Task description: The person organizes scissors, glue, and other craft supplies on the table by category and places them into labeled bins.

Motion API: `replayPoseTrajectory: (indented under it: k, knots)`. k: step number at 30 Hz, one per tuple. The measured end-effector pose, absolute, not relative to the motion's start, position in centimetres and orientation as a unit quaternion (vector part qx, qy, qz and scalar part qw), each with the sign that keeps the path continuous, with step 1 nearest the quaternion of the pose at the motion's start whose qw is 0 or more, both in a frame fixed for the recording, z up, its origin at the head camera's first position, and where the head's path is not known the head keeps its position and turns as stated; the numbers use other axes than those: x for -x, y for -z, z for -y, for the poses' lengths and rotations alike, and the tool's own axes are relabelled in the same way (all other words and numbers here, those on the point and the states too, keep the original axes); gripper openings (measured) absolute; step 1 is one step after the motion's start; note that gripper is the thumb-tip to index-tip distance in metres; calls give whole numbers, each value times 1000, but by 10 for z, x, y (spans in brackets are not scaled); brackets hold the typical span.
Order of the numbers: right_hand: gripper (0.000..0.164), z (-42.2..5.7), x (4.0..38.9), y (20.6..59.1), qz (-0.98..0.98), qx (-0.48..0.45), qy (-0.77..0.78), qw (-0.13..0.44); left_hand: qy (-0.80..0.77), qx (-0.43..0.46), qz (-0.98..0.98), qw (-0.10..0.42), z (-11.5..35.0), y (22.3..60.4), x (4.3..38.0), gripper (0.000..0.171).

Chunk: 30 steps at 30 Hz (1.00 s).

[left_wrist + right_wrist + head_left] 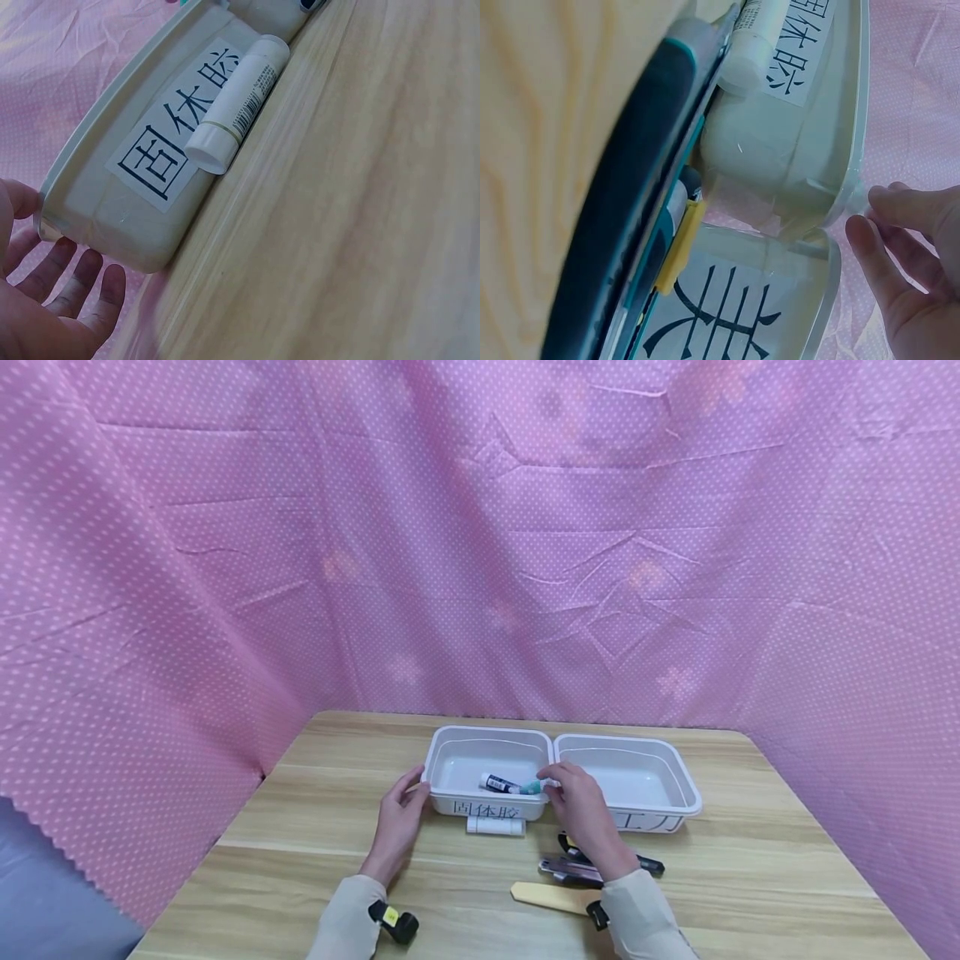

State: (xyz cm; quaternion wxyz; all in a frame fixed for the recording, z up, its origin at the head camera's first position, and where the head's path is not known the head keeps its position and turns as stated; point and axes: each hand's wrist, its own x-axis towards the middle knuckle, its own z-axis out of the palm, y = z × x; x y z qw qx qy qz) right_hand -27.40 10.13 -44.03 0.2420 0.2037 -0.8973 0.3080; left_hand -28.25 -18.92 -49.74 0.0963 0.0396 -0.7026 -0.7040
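My right hand [581, 802] reaches over the front right corner of the left white bin [491, 735]. Its thumb and fingertips pinch the clear end of a teal glue stick [531, 787]. Beside that lies a navy and white glue stick [497, 783] on the bin's floor. My left hand [400, 818] touches the same bin's left end, its fingers loosely spread at the rim in the left wrist view. A white glue stick [238, 105] lies on the table against the bin's labelled front.
A second white bin [626, 743] adjoins on the right. Under my right forearm lie several utility knives, one with a dark handle [630, 180], another with a silver body [572, 868]. A yellow flat strip with a pointed end [551, 896] lies nearer. Pink cloth [480, 568] hangs behind the table.
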Motion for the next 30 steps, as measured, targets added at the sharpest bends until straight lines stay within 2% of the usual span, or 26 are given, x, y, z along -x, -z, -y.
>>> replayPoseTrajectory:
  k: [16, 26, 30]
  knots:
    - [24, -100, 273, 442, 897, -203, -307, 245, 703, -41, 703, 97, 190, 499, 284, 49]
    - [26, -98, 272, 443, 885, -226, -307, 266, 700, -45, 706, 96, 191, 501, 285, 49]
    - [24, -95, 269, 441, 891, -223, -305, 251, 699, -45, 707, 96, 191, 502, 286, 48]
